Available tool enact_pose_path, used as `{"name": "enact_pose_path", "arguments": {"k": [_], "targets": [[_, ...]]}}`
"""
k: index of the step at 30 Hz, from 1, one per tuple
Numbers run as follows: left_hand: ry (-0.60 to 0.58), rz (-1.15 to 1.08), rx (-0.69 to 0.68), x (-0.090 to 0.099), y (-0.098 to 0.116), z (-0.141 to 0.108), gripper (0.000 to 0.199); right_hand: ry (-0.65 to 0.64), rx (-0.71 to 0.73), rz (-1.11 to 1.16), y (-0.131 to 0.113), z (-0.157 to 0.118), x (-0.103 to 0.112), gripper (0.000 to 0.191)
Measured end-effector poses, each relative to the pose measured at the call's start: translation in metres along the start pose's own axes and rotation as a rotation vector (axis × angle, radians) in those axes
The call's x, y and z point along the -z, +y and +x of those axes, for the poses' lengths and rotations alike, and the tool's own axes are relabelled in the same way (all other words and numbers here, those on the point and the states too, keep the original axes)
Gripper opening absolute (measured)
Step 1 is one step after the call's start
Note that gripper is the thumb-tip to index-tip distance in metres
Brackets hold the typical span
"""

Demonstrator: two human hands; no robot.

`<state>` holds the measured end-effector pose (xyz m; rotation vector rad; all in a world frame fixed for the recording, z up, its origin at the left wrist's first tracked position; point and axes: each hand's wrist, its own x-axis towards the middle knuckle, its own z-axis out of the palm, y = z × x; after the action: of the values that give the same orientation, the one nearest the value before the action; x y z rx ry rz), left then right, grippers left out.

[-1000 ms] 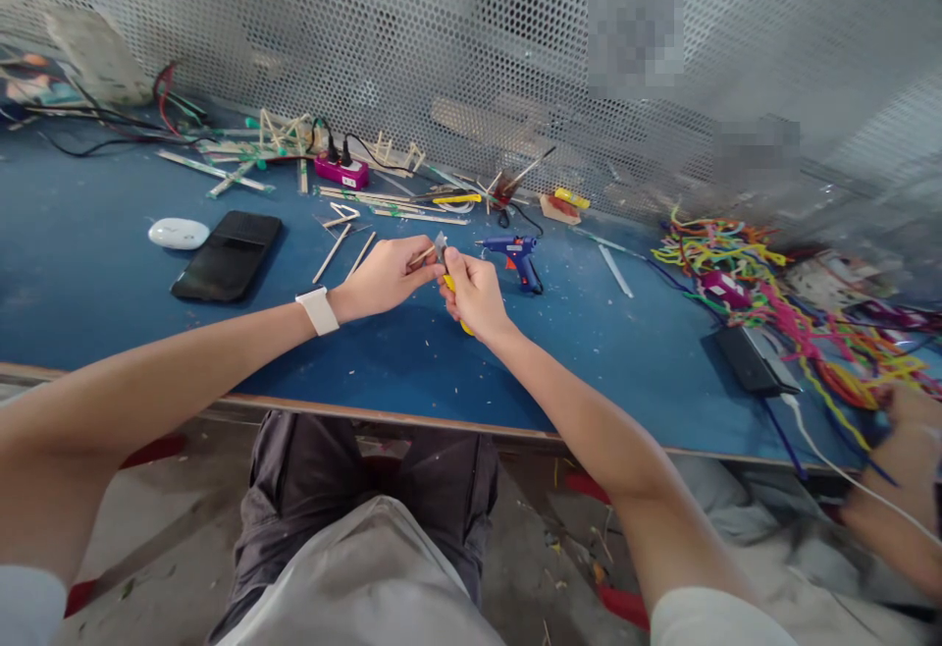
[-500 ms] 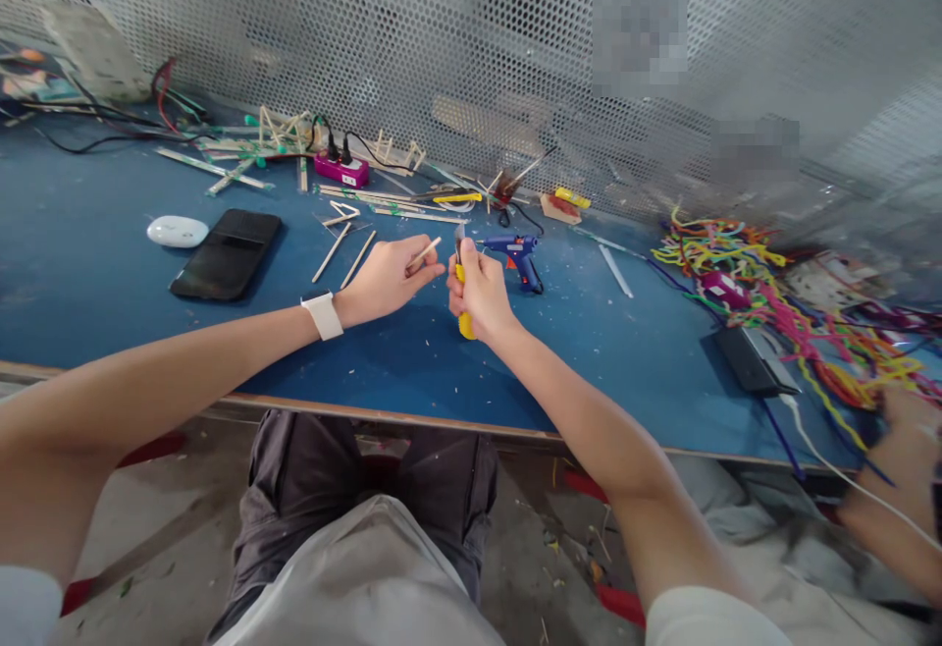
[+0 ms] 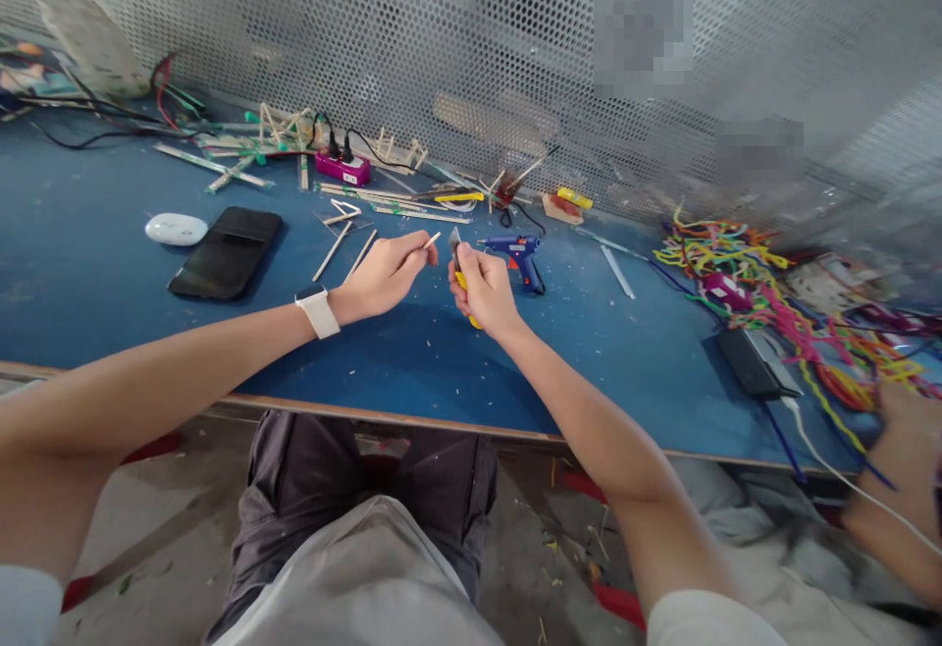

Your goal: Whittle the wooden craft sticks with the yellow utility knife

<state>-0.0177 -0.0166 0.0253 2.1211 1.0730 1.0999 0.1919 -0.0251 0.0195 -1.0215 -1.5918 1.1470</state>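
My left hand [image 3: 392, 269] pinches a short wooden stick [image 3: 433, 241], whose pale tip points toward my right hand. My right hand [image 3: 487, 291] is wrapped round a yellow utility knife [image 3: 461, 279], its blade [image 3: 454, 236] out and tilted up to the left. A small gap separates blade and stick. Just beyond my right hand lies a blue glue gun [image 3: 521, 253]. Left of my left hand, loose wooden sticks [image 3: 333, 251] rest on the blue table [image 3: 412, 361].
A black phone [image 3: 227, 253] and a white mouse [image 3: 176, 229] lie at left. Behind are a purple power strip [image 3: 342, 168] and stick structures [image 3: 284, 131]. Tangled colourful pipe cleaners [image 3: 717, 248], a black box [image 3: 755, 361] and another person's arm [image 3: 902, 479] are at right.
My left hand has turned, and less of the stick shows past the fingers. The knife in my right hand has tilted further, with its blade leaning left.
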Motion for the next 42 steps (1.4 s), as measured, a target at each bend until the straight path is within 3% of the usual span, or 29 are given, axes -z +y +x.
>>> {"name": "enact_pose_path", "arguments": {"k": [4,12,21,26,42], "targets": [[-0.006,0.044,-0.007,-0.002,-0.002,0.001,0.025,-0.071,0.025,-0.056,-0.001,-0.002,0.001,0.079],[-0.019,0.029,-0.011,-0.006,-0.010,0.003,0.026,-0.149,-0.070,-0.026,0.004,0.002,0.005,0.080],[-0.074,0.067,-0.058,-0.005,-0.012,0.001,0.021,-0.127,-0.177,-0.008,-0.003,0.003,0.005,0.071],[-0.046,0.154,-0.066,-0.007,-0.016,0.003,0.024,-0.102,-0.244,0.055,-0.004,0.004,0.001,0.071],[-0.001,0.184,-0.022,-0.006,-0.015,0.007,0.038,-0.019,-0.227,0.062,-0.006,0.002,-0.006,0.073]]}}
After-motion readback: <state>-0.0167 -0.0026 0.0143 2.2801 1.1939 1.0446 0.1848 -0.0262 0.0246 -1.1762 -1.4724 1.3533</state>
